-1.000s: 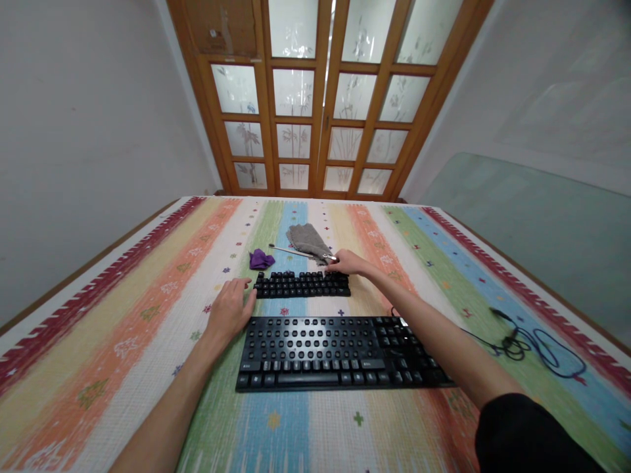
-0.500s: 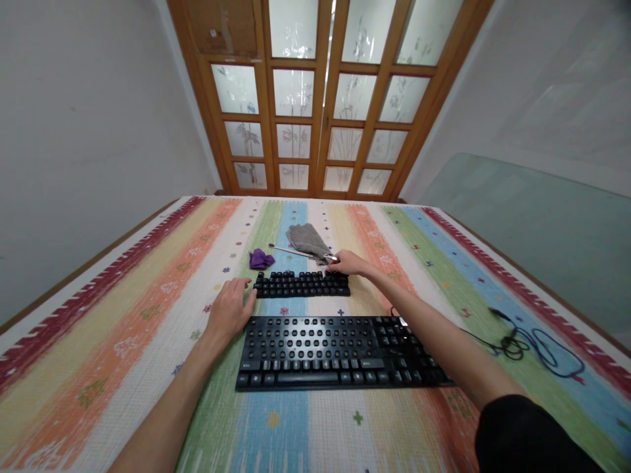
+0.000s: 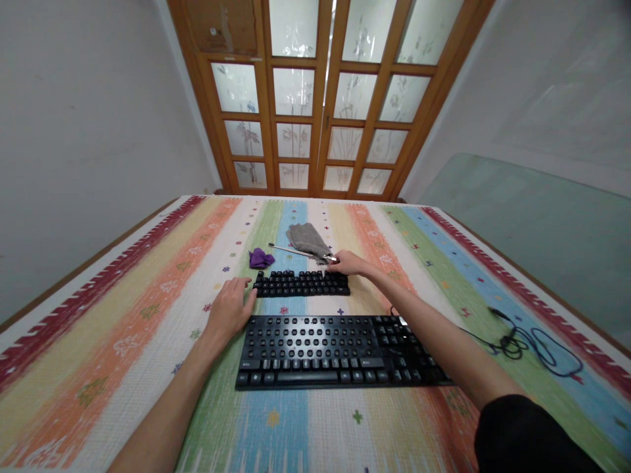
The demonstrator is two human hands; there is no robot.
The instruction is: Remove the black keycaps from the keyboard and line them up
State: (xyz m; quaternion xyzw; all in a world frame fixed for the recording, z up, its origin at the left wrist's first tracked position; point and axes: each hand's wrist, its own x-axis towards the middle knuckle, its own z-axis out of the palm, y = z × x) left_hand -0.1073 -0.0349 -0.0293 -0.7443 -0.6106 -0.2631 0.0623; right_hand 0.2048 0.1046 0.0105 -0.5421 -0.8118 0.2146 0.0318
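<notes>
My left hand (image 3: 229,305) is open, its fingers apart, with the thumb beside the left end of several rows of loose black keycaps (image 3: 300,285). Beyond the far right end of those rows, my right hand (image 3: 349,263) is closed around a small shiny metal tool (image 3: 331,258). The tool's exact kind is too small to make out. Nearer to me lies a black keyboard (image 3: 305,351). Its upper rows show bare switch stems, while its lower rows carry keycaps. My right forearm covers part of its right side.
A grey cloth (image 3: 306,239) lies beyond the keycaps, with a thin white-handled brush (image 3: 290,249) against it. Left of them is a crumpled purple cloth (image 3: 261,258). The keyboard's cable (image 3: 515,345) is coiled at the right on the striped tablecloth (image 3: 315,433).
</notes>
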